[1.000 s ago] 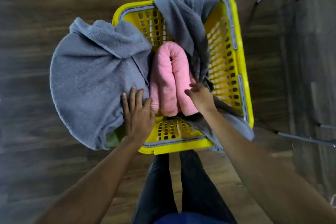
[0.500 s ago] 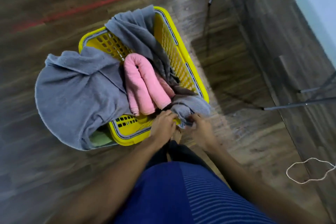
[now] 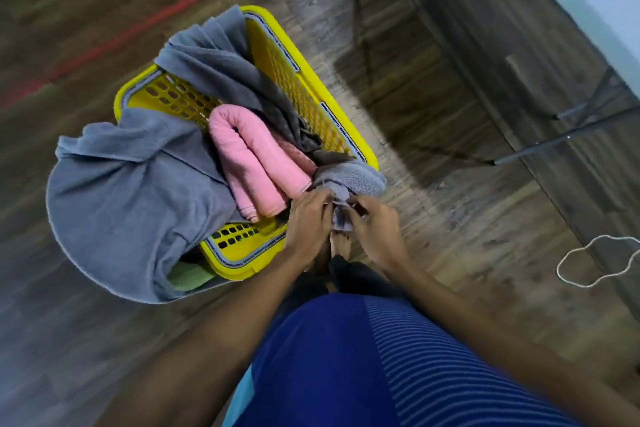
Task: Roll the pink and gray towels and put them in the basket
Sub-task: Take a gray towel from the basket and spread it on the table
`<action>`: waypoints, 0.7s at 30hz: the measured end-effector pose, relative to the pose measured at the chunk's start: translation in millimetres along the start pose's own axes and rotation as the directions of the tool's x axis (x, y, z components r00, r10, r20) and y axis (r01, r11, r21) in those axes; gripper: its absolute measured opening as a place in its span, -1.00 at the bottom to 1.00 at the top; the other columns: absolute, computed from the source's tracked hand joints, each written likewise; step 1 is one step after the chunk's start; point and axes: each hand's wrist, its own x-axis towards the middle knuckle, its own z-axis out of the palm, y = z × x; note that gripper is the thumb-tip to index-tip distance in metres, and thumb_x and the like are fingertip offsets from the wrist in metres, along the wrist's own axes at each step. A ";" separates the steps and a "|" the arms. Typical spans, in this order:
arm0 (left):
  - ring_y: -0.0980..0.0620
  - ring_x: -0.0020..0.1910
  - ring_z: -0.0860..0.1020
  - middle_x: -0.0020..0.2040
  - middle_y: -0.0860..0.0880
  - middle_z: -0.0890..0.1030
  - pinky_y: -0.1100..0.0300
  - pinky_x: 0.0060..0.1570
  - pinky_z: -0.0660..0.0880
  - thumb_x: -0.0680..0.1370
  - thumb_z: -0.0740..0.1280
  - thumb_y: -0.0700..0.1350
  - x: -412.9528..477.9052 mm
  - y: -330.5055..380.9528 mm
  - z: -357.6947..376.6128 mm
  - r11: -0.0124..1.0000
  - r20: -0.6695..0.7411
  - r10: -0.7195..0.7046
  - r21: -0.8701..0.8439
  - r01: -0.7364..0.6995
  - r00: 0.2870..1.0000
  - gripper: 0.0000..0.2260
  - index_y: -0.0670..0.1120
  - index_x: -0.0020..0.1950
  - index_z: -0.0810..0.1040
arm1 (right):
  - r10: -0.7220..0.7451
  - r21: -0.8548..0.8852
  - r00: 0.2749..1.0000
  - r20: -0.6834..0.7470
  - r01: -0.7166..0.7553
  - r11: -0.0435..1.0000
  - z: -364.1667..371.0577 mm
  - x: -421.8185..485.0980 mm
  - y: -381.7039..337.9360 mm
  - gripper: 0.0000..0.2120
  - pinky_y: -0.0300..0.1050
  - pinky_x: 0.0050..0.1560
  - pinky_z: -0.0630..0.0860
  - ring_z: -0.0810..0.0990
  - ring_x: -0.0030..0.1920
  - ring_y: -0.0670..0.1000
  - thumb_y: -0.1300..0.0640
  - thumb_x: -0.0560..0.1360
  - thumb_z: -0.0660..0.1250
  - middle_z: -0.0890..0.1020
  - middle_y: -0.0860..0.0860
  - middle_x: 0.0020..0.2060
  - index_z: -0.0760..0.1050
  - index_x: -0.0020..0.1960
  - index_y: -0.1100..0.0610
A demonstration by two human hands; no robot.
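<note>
Left hand (image 3: 306, 218) and right hand (image 3: 372, 229) both pinching bunched end of gray towel (image 3: 356, 178) at near right corner of basket (image 3: 239, 267); towel trails across basket and over far rim, unrolled; pink towel (image 3: 256, 166) rolled, bent double, lying inside just beside it; other gray towel (image 3: 117, 191) draped over left rim, hanging outside. Advice: lift gray towel clear; lay flat; square edges; roll tight from short end; avoid dragging pink roll loose. No brand, label or writing legible.

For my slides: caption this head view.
Left hand and right hand grip a gray towel at the basket corner; a rolled pink towel lies inside.
</note>
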 end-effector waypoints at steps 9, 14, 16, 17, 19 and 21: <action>-0.15 -0.04 0.50 -0.07 -0.10 0.57 -0.06 -0.03 0.41 0.54 0.20 -0.16 -11.4 4.9 -8.0 0.986 0.044 0.162 0.025 -0.163 0.986 -0.89 -0.11 0.00 0.49 | -0.002 0.144 0.986 -0.165 0.026 0.989 -23.1 -38.3 -23.4 -0.95 -0.03 -0.04 0.54 0.59 -0.14 -0.05 0.14 0.51 0.40 0.63 -0.08 -0.20 0.63 -0.05 0.10; -0.15 -0.03 0.54 -0.04 -0.09 0.63 -0.09 -0.01 0.45 0.57 0.18 -0.13 0.8 -9.5 -3.0 0.997 0.040 0.079 -0.002 -0.079 0.996 -0.84 -0.10 0.02 0.54 | 0.012 0.145 0.969 -0.247 0.025 0.989 -37.7 -44.6 -30.2 -0.93 -0.16 -0.13 0.46 0.55 -0.19 -0.10 0.10 0.53 0.37 0.63 -0.07 -0.23 0.63 -0.07 0.07; -0.15 -0.03 0.56 -0.04 -0.12 0.63 -0.06 -0.01 0.46 0.56 0.22 -0.19 3.5 0.4 -6.6 0.992 0.001 0.093 -0.091 -0.092 0.996 -0.87 -0.15 0.02 0.54 | 0.054 0.131 0.952 -0.303 -0.014 0.991 -49.2 -41.4 -23.2 -0.90 -0.21 -0.13 0.42 0.55 -0.16 -0.10 0.09 0.53 0.37 0.63 -0.06 -0.19 0.63 -0.03 0.10; -0.15 -0.03 0.56 -0.04 -0.13 0.63 -0.05 -0.01 0.46 0.55 0.23 -0.20 4.1 6.9 -8.2 0.986 -0.009 0.109 -0.122 -0.109 0.994 -0.87 -0.17 0.02 0.54 | 0.082 0.107 0.945 -0.318 -0.050 0.993 -55.6 -38.1 -16.3 -0.88 -0.22 -0.12 0.39 0.55 -0.12 -0.08 0.10 0.53 0.36 0.63 -0.05 -0.16 0.64 -0.01 0.11; -0.15 -0.03 0.56 -0.04 -0.14 0.62 -0.04 0.01 0.45 0.57 0.20 -0.16 6.7 22.9 -10.1 0.978 -0.007 0.151 -0.145 -0.151 0.988 -0.84 -0.18 0.02 0.54 | 0.134 0.020 0.944 -0.302 -0.134 0.991 -67.0 -29.3 2.1 -0.85 -0.21 -0.06 0.34 0.56 -0.03 0.02 0.14 0.51 0.37 0.59 0.01 -0.10 0.63 0.05 0.12; -0.16 0.00 0.55 -0.03 -0.16 0.62 -0.04 0.04 0.43 0.58 0.14 -0.09 10.8 43.3 -7.6 0.968 0.015 0.217 -0.135 -0.213 0.976 -0.75 -0.19 0.04 0.55 | 0.152 -0.037 0.964 -0.217 -0.164 0.986 -73.9 -23.8 11.8 -0.76 -0.17 0.02 0.37 0.55 0.04 0.06 0.17 0.47 0.40 0.51 0.03 -0.02 0.58 0.14 0.11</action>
